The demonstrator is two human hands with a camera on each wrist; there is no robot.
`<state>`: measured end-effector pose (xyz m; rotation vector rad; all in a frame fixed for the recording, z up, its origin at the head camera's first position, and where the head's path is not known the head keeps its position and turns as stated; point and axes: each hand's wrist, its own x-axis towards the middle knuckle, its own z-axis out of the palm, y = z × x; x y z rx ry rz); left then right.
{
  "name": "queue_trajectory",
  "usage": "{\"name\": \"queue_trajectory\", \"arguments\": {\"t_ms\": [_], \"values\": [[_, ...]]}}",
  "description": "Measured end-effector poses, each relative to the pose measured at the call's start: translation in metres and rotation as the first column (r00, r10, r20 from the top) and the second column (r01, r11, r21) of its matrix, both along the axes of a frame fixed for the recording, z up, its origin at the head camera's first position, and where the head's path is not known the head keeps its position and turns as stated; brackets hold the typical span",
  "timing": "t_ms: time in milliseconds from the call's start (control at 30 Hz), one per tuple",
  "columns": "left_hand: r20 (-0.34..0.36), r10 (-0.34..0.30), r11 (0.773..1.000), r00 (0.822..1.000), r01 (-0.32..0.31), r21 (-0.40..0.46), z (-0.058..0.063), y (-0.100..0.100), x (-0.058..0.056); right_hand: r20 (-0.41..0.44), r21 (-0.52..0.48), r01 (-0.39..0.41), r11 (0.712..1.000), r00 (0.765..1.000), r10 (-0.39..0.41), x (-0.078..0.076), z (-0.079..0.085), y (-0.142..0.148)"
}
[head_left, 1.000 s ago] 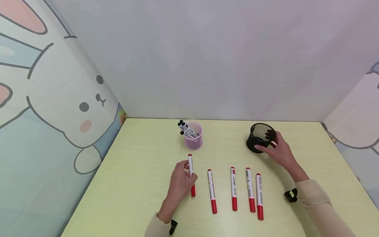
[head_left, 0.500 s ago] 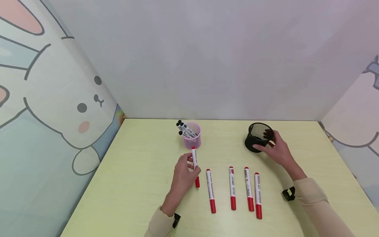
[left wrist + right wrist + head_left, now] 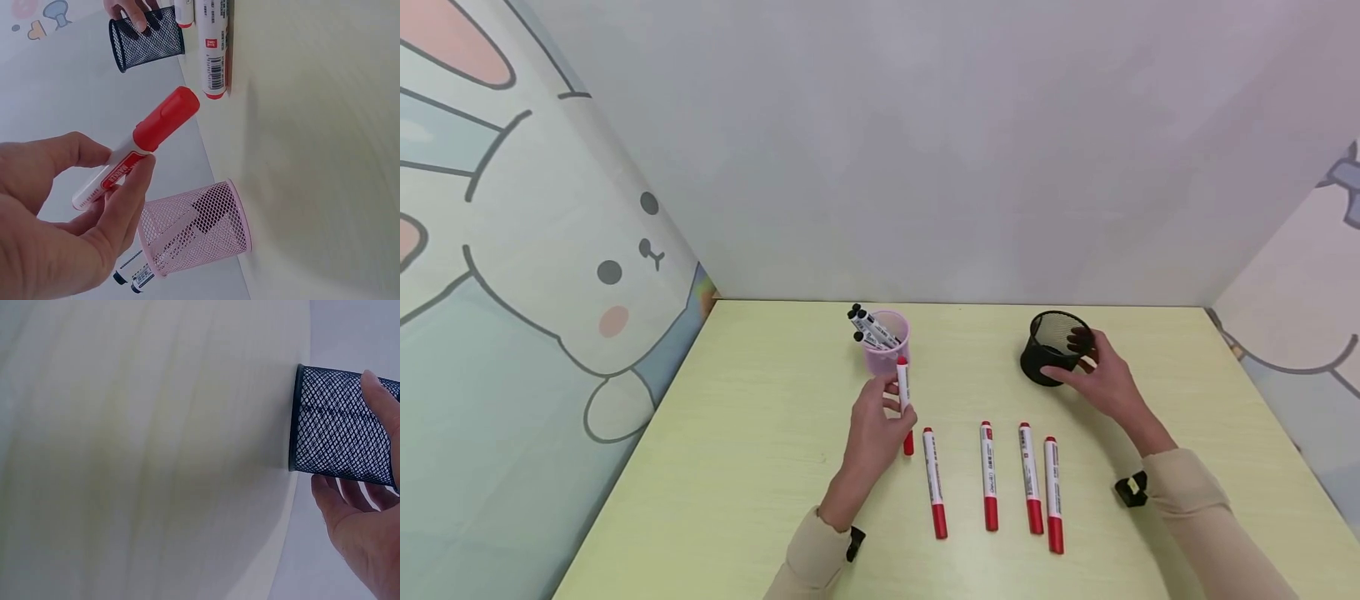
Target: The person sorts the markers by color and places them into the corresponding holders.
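Observation:
My left hand (image 3: 877,422) pinches a red-capped marker (image 3: 903,385) between thumb and fingers, above the table and just in front of the pink mesh pen cup (image 3: 887,362). In the left wrist view the marker's red cap (image 3: 167,119) points away from the palm. Black-capped markers (image 3: 877,329) lean inside the pink cup. My right hand (image 3: 1107,377) grips a black mesh pen cup (image 3: 1043,363) by its right side, thumb in front and fingers behind. In the right wrist view the black cup (image 3: 340,425) stands on the table with the thumb and fingers around its wall.
Several red-and-white markers lie on the pale yellow table (image 3: 715,467) between my arms: one marker (image 3: 934,479) at left, another marker (image 3: 988,475) mid-way, and two close together, with the outermost marker (image 3: 1054,492) at right. A plain wall (image 3: 955,167) rises behind the table.
My left hand has lifted the red-capped marker and carried it forward and to the right, nearer the pink cup. The right hand keeps its hold on the black cup.

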<state>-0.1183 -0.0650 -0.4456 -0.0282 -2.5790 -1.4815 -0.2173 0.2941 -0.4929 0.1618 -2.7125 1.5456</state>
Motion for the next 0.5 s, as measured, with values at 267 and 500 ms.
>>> {"name": "queue_trajectory", "arguments": {"t_ms": [267, 500], "values": [[-0.024, -0.011, 1.000, 1.000, 0.012, 0.024, 0.004, 0.008, -0.007, -0.009, 0.017, -0.001, 1.000, 1.000, 0.001, 0.000, 0.000, 0.000], [-0.030, -0.035, 0.999, 0.999, 0.037, 0.038, 0.009, 0.017, -0.013, -0.012, 0.010, 0.001, 1.000, 1.000, 0.000, 0.000, -0.001, 0.001]]}}
